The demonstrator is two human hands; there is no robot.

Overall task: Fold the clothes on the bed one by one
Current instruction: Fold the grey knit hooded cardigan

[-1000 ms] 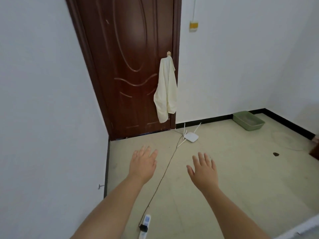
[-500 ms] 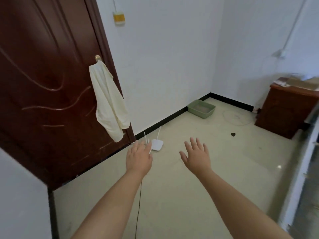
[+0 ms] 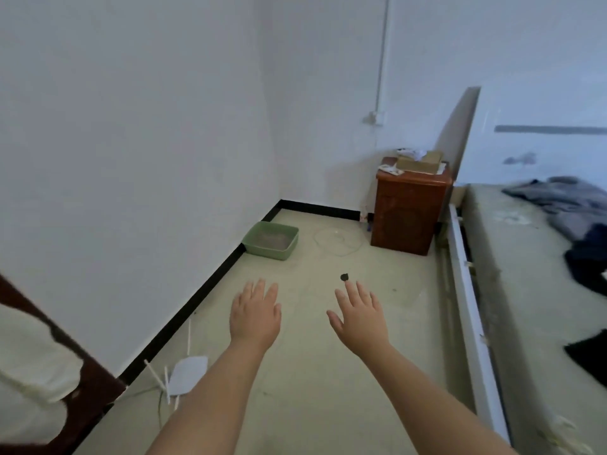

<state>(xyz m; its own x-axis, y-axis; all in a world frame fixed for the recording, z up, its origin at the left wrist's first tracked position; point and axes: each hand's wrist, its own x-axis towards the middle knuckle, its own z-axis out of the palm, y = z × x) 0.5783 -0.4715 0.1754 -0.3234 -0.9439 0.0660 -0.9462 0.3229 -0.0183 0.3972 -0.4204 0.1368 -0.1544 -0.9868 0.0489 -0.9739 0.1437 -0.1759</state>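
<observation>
My left hand (image 3: pixel 255 315) and my right hand (image 3: pixel 359 316) are stretched out in front of me over the floor, palms down, fingers straight, holding nothing. At the right edge runs the bed (image 3: pixel 519 274) with a pale bare mattress. On it lie a rumpled grey garment (image 3: pixel 565 198), a dark blue garment (image 3: pixel 588 257) and part of a black garment (image 3: pixel 589 354). Both hands are well to the left of the bed, apart from the clothes.
A brown bedside cabinet (image 3: pixel 409 213) with boxes and papers on top stands by the headboard. A green tray (image 3: pixel 272 240) sits against the left wall. A white router (image 3: pixel 188 374) with a cable lies on the floor near the dark door (image 3: pixel 88 402), where a cream cloth (image 3: pixel 31 372) hangs.
My view has swung right, away from the door. The bed and its clothes have come into sight. My hands stay outstretched and hold nothing.
</observation>
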